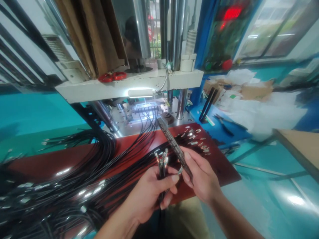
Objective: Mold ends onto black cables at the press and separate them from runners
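My left hand (156, 189) is closed round a small bunch of black cables (161, 169), their metal connector ends pointing up. Between its thumb and forefinger sits one connector (180, 171), close to the fingers of the other hand. My right hand (199, 171) grips the lower end of a long, dark metal bar with slots along it (173, 142), which slants up and to the left. Beneath both hands, many more black cables (139, 166) lie across a reddish-brown board (219, 172), with connector ends fanned out at its right.
Ahead stands a press with a white crossplate (174, 79); cables run into its lit fixture (146, 108). Red-handled scissors (112, 77) lie on the crossplate. To the right are pliers (224, 125) on a blue surface and white bags (269, 113). A cable bundle (99, 142) lies left.
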Tool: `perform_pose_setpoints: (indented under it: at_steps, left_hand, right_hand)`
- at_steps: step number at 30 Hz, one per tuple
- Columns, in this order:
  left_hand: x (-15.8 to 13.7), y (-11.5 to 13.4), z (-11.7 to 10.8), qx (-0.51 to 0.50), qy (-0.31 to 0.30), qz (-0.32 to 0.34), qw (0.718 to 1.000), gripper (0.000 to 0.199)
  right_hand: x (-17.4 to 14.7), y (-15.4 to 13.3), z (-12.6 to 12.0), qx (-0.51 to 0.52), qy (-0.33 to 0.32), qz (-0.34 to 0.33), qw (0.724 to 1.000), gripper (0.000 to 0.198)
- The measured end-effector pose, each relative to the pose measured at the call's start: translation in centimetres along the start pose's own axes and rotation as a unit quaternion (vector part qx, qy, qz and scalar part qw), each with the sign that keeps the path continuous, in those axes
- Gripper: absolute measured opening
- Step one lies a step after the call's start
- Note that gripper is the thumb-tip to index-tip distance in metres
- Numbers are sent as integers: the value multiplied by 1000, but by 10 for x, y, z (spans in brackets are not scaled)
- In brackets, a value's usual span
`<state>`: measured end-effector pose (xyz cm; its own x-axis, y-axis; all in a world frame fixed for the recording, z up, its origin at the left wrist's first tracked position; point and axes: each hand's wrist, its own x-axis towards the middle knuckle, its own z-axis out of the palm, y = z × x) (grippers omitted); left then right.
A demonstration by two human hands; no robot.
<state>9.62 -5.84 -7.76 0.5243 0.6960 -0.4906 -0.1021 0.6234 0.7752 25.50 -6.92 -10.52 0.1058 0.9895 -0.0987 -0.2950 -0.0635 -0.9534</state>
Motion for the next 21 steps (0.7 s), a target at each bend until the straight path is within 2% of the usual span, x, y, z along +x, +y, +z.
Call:
perform_pose_setpoints:
  at_steps: [16, 21]
  left_hand:
    - [1, 4, 3, 6, -26, -7, 1000, 15]
    - [1, 5, 3, 4, -11, -10, 1000, 17]
  right_hand:
    - [-4, -4, 0, -48, -14, 5, 999, 44]
    - [-4, -5, 0, -58, -17, 0, 998, 45]
